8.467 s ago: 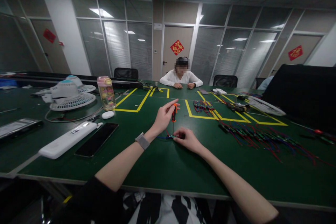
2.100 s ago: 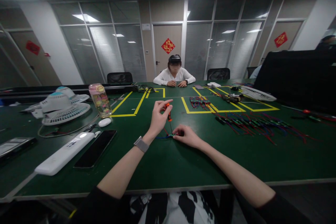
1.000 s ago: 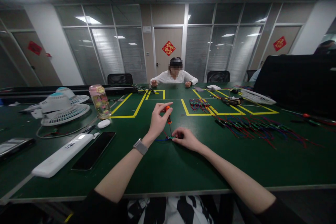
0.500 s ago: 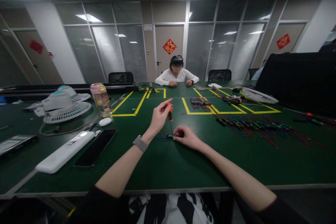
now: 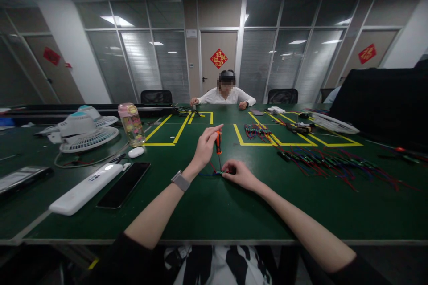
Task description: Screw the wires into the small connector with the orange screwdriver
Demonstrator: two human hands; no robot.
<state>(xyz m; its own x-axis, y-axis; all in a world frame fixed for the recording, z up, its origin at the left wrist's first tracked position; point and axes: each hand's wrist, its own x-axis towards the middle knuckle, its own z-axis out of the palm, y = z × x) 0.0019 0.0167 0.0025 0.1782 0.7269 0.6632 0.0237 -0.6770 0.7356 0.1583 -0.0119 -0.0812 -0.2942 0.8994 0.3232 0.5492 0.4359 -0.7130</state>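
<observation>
Orange-handled screwdriver (image 5: 218, 141) pinched upright in left hand (image 5: 204, 148), right hand (image 5: 241, 175) pressing small wired part (image 5: 220, 172)

Worktop (image 5: 214, 213): matt green, smooth. Screwdriver (image 5: 218, 139): glossy orange plastic handle, thin metal shaft. Phone (image 5: 124, 178): glossy black glass. Power strip (image 5: 86, 182): smooth white plastic.
</observation>
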